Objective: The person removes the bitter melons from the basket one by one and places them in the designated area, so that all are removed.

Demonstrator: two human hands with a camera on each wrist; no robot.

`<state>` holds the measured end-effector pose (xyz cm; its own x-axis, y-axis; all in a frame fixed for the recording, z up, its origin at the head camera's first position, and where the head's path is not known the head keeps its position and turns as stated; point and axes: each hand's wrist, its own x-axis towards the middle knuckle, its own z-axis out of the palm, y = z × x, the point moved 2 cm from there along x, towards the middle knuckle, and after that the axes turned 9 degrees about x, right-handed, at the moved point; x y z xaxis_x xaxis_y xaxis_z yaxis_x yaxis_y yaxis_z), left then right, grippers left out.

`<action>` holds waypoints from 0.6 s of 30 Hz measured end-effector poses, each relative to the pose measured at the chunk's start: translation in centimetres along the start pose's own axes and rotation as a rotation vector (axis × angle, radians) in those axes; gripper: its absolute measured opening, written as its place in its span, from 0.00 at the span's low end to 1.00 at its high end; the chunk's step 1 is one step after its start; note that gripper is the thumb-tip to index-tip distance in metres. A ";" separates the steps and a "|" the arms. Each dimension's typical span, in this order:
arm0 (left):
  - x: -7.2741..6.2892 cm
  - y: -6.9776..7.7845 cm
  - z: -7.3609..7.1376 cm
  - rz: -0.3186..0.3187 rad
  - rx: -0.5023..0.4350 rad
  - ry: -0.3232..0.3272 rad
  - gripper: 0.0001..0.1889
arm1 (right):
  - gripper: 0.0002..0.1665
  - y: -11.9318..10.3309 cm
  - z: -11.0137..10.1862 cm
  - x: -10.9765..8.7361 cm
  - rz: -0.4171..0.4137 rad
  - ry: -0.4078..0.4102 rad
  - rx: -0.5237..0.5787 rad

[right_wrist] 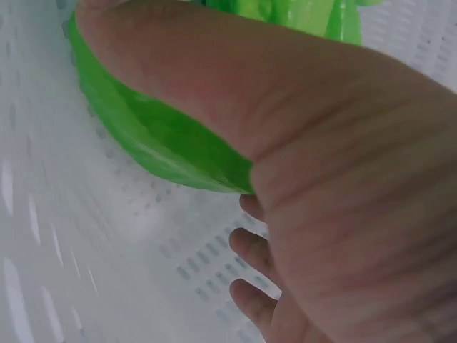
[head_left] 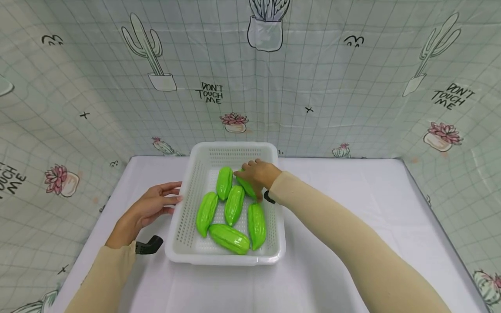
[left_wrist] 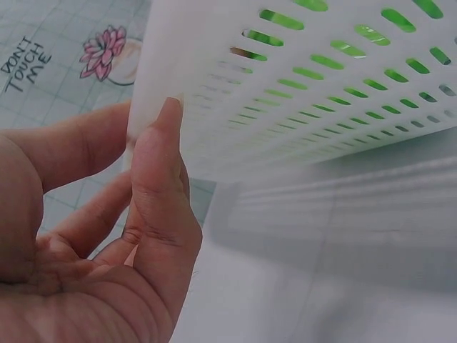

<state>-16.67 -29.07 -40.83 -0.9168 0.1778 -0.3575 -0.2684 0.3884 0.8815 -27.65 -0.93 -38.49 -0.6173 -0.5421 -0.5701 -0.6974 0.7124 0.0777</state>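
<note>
My right hand [head_left: 256, 174] reaches into a white basket [head_left: 231, 260] and grips a green star fruit [head_left: 247, 188] at its right side. In the right wrist view, the thumb [right_wrist: 164, 57] lies along this star fruit [right_wrist: 161, 143], and some fingertips show beyond and below it. Several more star fruits lie on the basket floor, among them one in the middle [head_left: 234, 205] and one lying crosswise near the front [head_left: 230, 238]. My left hand [head_left: 154, 202] holds the basket's left rim, with one finger [left_wrist: 164, 186] against the outer wall in the left wrist view.
The basket stands on a white-covered table [head_left: 332, 208]. A patterned cloth [head_left: 313, 78] with cactus drawings hangs behind the table and along both sides. A black piece [head_left: 149, 245] sits at the left wrist, and another [head_left: 268, 197] at the right wrist.
</note>
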 end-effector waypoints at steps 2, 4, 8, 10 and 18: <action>0.1 0.1 0.0 0.007 0.002 -0.001 0.37 | 0.72 0.0 0.0 0.0 0.004 0.006 -0.004; 0.2 0.2 0.1 0.007 0.003 -0.002 0.37 | 0.71 0.1 0.1 -0.1 0.005 0.012 -0.002; 0.3 0.5 0.2 0.001 0.006 -0.001 0.37 | 0.71 0.3 0.2 0.2 -0.002 0.018 0.008; 0.3 0.5 0.2 0.000 0.009 0.001 0.37 | 0.71 0.3 0.2 0.4 -0.006 0.023 0.006; -0.1 0.0 0.1 -0.008 0.000 0.008 0.38 | 0.71 0.3 0.0 0.7 -0.015 0.068 0.002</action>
<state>-16.51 -28.97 -40.82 -0.9168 0.1677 -0.3625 -0.2761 0.3898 0.8785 -28.33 -1.11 -38.88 -0.6303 -0.5816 -0.5142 -0.7060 0.7049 0.0682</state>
